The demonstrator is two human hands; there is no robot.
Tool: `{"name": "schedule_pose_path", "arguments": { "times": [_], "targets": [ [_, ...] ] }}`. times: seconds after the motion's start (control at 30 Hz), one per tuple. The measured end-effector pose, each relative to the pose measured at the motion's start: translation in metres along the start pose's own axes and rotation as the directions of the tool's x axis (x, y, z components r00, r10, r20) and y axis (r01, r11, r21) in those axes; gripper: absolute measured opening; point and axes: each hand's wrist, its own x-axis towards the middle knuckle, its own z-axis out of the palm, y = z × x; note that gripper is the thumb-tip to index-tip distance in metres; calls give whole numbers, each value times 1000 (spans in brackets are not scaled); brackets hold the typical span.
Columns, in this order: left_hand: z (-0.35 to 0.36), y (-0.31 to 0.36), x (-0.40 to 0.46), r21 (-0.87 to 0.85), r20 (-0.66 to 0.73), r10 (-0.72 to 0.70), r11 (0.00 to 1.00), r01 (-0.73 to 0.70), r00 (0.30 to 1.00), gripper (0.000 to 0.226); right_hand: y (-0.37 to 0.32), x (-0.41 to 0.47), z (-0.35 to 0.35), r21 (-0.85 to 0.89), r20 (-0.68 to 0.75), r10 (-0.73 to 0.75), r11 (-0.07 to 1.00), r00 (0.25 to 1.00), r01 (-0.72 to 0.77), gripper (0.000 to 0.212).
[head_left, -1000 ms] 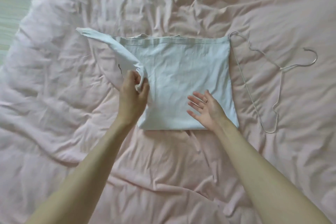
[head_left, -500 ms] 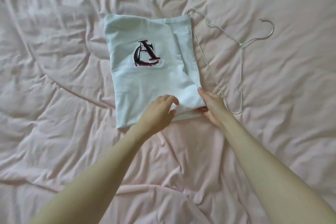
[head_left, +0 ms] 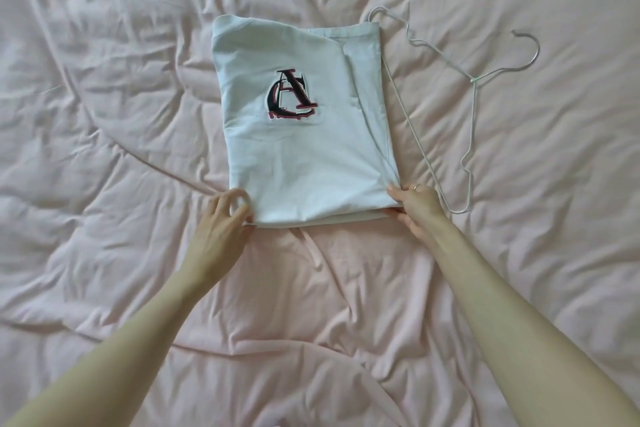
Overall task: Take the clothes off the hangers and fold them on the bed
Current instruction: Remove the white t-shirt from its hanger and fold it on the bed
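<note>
Our left hand (head_left: 225, 218) pinches the near left corner of the folded pale shirt (head_left: 304, 156), its fingertips partly hidden under the hem. The shirt lies flat mid-bed (head_left: 104, 114), logo up. Our right hand (head_left: 417, 208) grips the near right corner. At three o'clock, touching that edge, lies the wire hanger (head_left: 471, 135).

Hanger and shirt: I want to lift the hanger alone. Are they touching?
Touching: the head view shows the hanger bar running against the shirt right edge.
</note>
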Motion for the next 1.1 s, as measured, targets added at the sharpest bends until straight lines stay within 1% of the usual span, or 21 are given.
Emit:
{"name": "schedule_pose_path", "arguments": {
  "times": [0.07,0.13,0.23,0.33,0.37,0.4,0.43,0.47,0.5,0.53,0.57,0.6,0.63,0.67,0.7,0.73,0.8,0.9,0.97,1.1],
  "targets": [
    [-5,-4,-5,-37,-13,-1,999,0,1000,20,4,1,-1,-38,-20,-16,999,1000,15,19],
    [-6,-7,-9,-33,-20,20,999,-21,1000,17,11,5,-1,-93,-56,-25,995,998,20,18],
    [-7,-3,-10,-31,-3,39,999,-39,999,17,21,13,-3,-224,-133,-48,975,990,17,16],
    [-2,-1,-7,-36,31,22,999,-21,999,18,22,13,1,-362,-166,-79,932,983,14,15],
    [0,-2,-6,-59,40,-1,998,3,999,17,21,12,3,-373,-162,-81,928,983,15,17],
    [4,-4,-7,-115,40,-50,992,54,998,15,21,12,5,-331,-149,-64,943,987,11,20],
    [6,-5,-7,-209,39,-134,968,139,990,14,20,12,6,-246,-128,-32,969,991,0,21],
    [8,-7,-6,-327,58,-255,909,259,965,15,17,12,7,-149,-98,12,988,995,-27,19],
    [5,-5,-4,-441,100,-389,808,391,916,23,14,11,7,-64,-62,53,996,997,-57,14],
    [3,-6,1,-545,170,-512,663,513,842,36,10,10,8,-10,-25,83,996,996,-83,9],
    [-1,-5,6,-632,263,-598,485,604,757,51,7,10,8,19,7,98,995,995,-99,9],
    [-4,-6,14,-696,355,-639,306,649,682,62,5,11,9,28,31,103,994,994,-103,10],
    [-5,-8,21,-716,443,-634,176,676,634,65,5,11,10,13,42,103,995,994,-104,12],
    [-5,-9,27,-712,506,-603,112,694,617,58,5,11,11,-26,47,99,995,994,-98,13],
    [-5,-6,31,-694,552,-564,98,714,614,44,6,11,12,-71,50,94,993,994,-91,13],
    [-5,-2,32,-665,580,-548,108,739,602,28,6,9,12,-98,52,88,992,995,-83,12],
    [-5,3,32,-629,604,-554,111,769,574,11,7,7,11,-81,63,82,994,995,-77,10],
    [-9,-2,21,-626,656,-522,29,779,546,7,10,-3,9,5,93,127,992,988,-128,24],
    [-13,-8,9,-580,716,-480,-2,815,508,10,18,-13,6,18,84,177,984,981,-179,28],
    [-22,-9,-25,-424,843,-376,-23,905,385,9,48,-42,-7,-15,70,316,949,946,-316,26]
  ]
}}
